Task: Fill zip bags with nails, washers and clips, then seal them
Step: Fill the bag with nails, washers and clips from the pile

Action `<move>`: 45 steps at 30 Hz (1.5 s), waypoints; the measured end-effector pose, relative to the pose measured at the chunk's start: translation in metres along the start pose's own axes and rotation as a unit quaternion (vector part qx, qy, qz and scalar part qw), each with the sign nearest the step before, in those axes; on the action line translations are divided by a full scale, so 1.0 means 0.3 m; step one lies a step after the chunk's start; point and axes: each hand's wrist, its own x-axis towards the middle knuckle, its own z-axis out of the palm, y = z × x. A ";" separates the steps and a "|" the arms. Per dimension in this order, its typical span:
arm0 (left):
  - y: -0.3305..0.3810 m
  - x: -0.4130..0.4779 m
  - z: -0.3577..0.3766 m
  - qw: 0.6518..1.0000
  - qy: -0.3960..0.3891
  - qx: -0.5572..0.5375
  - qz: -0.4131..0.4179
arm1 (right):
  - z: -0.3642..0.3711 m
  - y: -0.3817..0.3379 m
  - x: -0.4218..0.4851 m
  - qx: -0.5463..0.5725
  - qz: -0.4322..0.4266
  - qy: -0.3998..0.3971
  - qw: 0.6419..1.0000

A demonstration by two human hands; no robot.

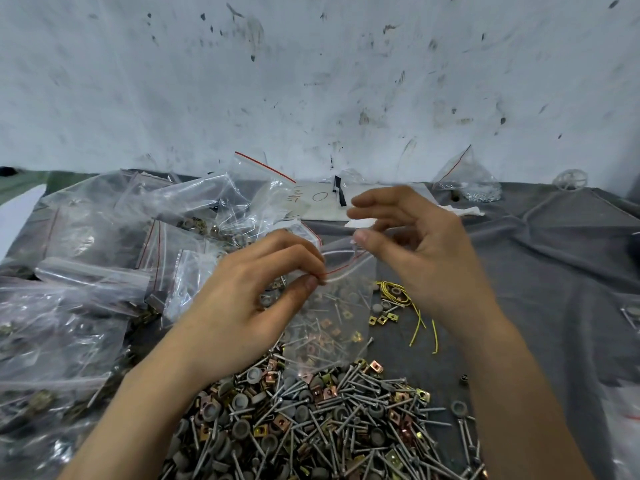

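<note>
A clear zip bag (332,320) with a red line along its top hangs above the table between my hands; nails and clips lie in its lower part. My left hand (256,299) pinches the bag's left top corner between thumb and forefinger. My right hand (415,247) is at the right end of the zip strip, thumb against it, fingers loosely spread and blurred. Below lies a heap of loose nails, grey washers and brass clips (311,420) on the grey cloth.
A mound of filled zip bags (104,258) covers the left side. Yellow wire pieces (415,317) lie right of the held bag. A paper sheet (329,202) and another bag (467,181) lie at the back by the stained wall. Grey cloth (554,271) spreads to the right.
</note>
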 end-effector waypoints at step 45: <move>0.008 0.001 0.001 1.000 -0.012 0.000 0.011 | 0.006 -0.060 -0.019 -0.140 -0.005 -0.091 0.986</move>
